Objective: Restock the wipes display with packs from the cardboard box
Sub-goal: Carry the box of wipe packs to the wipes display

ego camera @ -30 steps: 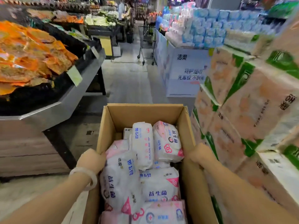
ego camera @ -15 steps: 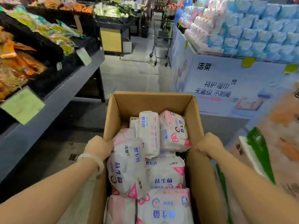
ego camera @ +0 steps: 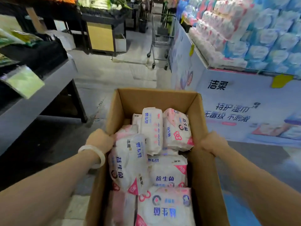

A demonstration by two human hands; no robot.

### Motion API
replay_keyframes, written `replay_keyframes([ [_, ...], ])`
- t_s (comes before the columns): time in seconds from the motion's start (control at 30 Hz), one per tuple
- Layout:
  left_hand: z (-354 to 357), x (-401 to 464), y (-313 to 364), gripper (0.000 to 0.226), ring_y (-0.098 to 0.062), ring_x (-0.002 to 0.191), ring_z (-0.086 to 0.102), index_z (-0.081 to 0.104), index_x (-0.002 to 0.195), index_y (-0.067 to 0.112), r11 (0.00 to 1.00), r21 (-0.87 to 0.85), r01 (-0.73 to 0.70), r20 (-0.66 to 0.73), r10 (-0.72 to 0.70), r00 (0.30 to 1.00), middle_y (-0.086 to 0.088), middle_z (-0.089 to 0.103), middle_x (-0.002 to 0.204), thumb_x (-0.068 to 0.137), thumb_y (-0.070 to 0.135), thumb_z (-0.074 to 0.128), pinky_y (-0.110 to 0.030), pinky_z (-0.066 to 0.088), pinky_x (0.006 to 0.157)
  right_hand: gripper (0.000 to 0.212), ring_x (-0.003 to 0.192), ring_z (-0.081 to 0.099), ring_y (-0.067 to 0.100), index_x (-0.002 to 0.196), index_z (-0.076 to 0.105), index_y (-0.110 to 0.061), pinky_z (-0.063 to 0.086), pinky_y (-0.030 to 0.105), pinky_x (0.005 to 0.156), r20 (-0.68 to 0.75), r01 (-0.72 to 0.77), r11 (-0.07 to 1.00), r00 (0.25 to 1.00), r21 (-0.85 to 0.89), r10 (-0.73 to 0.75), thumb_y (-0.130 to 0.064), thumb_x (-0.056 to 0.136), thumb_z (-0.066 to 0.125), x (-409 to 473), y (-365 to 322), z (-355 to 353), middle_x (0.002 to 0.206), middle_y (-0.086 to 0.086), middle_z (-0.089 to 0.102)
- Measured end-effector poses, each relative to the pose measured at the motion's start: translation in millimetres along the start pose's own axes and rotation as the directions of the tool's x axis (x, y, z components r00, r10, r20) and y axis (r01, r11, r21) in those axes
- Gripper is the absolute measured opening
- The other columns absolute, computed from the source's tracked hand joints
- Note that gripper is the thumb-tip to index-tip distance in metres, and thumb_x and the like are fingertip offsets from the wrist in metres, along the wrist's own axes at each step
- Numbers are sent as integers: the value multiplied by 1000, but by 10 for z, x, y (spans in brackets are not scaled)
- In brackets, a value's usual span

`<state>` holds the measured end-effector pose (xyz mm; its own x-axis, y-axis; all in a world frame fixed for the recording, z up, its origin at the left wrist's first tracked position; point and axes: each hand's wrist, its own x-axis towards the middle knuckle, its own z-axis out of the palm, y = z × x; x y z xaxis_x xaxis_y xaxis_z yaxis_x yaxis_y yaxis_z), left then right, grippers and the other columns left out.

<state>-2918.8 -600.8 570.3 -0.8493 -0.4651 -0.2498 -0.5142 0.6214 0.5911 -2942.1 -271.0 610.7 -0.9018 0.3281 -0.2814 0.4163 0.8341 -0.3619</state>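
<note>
An open cardboard box [ego camera: 156,101] fills the lower centre of the frame, packed with white and pink wipes packs [ego camera: 167,170]. The left hand [ego camera: 99,141] and right hand [ego camera: 211,142] grip its side walls, fingers curled over the rims. A stacked wipes display [ego camera: 244,35] stands upper right.

An empty wire shopping trolley [ego camera: 160,41] stands in a grey tiled supermarket aisle [ego camera: 114,75], near a black produce stand with a yellow panel [ego camera: 101,36], with a grey metal table [ego camera: 32,101] holding dark crates at left.
</note>
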Motion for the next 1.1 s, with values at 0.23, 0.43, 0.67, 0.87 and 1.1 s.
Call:
replay_keyframes([
  [0.23,296,2139,1012,36,-38,90,64,65,90,-6,997,56,52,6,-53,999,-21,67,91,90,29,56,-32,39,67,26,103,64,38,70,56,-2,44,34,71,94,88,996,992,-28,-85,-23,85,51,2185,-1138,-181,75,17,62],
  [0.43,337,4096,1973,32,-33,81,57,63,83,-1,999,29,30,30,-31,999,-19,61,84,90,30,58,-30,38,69,20,109,63,35,103,62,-2,45,32,73,91,59,997,994,-47,-54,-13,88,57,4082,-2334,-385,115,20,66],
  [0.67,335,6427,3268,42,-36,82,61,51,59,10,997,69,-47,14,46,999,-24,67,91,90,37,59,-30,40,66,7,107,64,34,87,62,-2,53,37,83,85,5,999,996,-42,-2,-7,86,57,6142,-3637,-626,98,18,63],
  [0.87,448,8420,4398,39,-32,74,56,59,67,5,986,131,-107,76,98,992,-17,64,80,91,35,55,-29,37,64,13,102,64,32,94,57,2,47,28,57,60,7,999,998,-37,-5,-7,85,60,8049,-4635,-880,93,17,59],
  [1.1,721,10583,5577,47,-29,68,55,53,56,5,999,25,-46,98,43,994,-11,58,67,77,48,54,-30,36,56,15,81,62,32,72,46,-5,53,33,65,87,-8,999,996,-53,12,-5,84,55,10440,-5838,-1057,68,8,50],
])
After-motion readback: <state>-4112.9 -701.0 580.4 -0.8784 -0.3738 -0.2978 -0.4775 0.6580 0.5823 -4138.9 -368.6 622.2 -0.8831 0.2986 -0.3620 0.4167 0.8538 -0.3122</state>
